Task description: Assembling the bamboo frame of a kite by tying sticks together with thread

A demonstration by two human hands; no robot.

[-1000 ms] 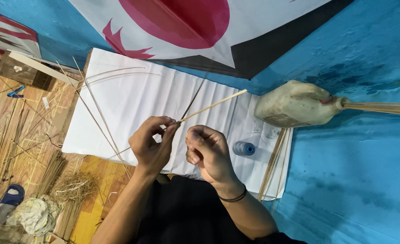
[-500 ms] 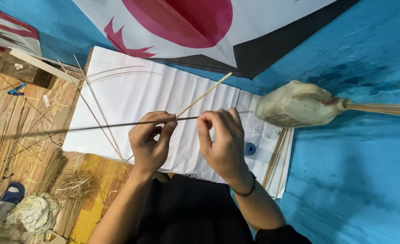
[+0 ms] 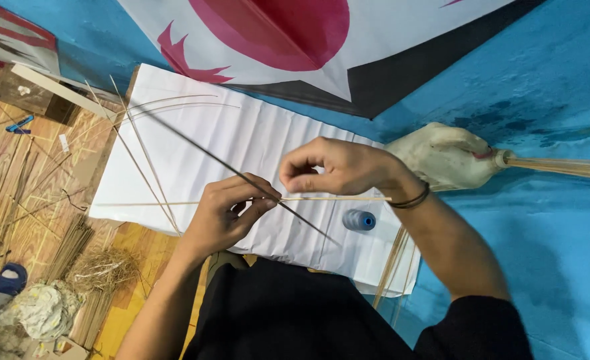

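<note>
Pinching crossed sticks: left hand (image 3: 225, 217) closed on dark thin stick (image 3: 195, 143), right hand (image 3: 335, 167) fingertips closed at pale bamboo stick (image 3: 335, 199), above white paper (image 3: 241, 140).

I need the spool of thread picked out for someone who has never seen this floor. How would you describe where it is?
Start at the white pleated paper sheet spread on the floor. Near its lower right corner, just below the wrist of the right hand, stands a small spool of blue thread. It is the only round blue thing on the sheet; everything else there is thin sticks.
</note>
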